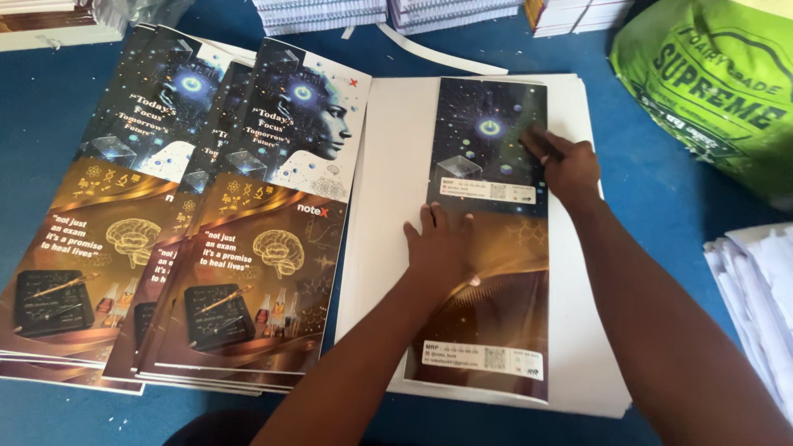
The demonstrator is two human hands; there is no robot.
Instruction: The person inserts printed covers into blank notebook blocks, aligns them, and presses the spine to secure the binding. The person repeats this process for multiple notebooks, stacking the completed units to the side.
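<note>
A tall printed cover sheet (487, 326), dark blue at the top and brown-gold lower down, lies on a stack of white sheets (388, 165) in the middle of the blue table. My left hand (440, 244) presses flat on the middle of the cover, fingers spread. Over at the cover's upper right edge, my right hand (568, 168) rests with its fingers bent onto the print. Neither hand grips anything.
Fanned piles of glossy printed covers (223, 231) lie to the left on the blue table (661, 198). A green sack (719, 83) sits at the upper right. White paper stacks (756, 289) lie at the right edge, and more bundles (388, 12) line the far side.
</note>
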